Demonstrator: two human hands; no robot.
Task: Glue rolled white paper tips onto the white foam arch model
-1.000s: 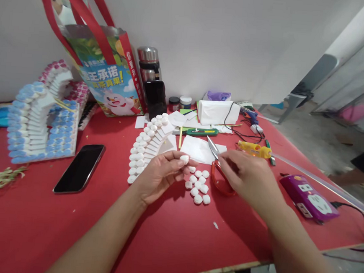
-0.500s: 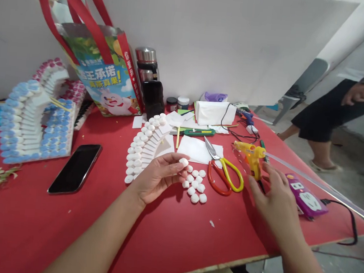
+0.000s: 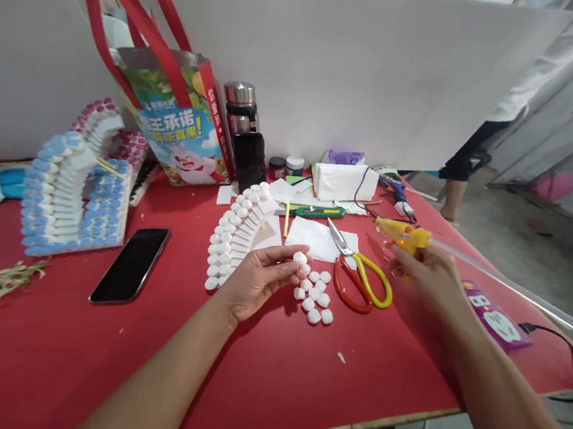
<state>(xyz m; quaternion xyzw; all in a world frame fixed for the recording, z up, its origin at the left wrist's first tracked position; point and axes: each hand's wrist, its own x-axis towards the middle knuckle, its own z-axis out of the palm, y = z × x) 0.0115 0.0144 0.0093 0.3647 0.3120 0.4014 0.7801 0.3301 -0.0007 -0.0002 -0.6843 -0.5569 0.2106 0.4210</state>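
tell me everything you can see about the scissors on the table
The scissors lie flat on the red table, their shiny, metallic-looking blades pointing away from the person and slanting left over a white sheet. The blades look closed or nearly so. The looped handles, smooth like plastic, differ in colour: red on the left, yellow on the right. They sit between the small white pieces and the yellow glue gun; neither hand touches them.

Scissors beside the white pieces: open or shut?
Shut: the scissors' blades lie together, narrowing to a single tip.
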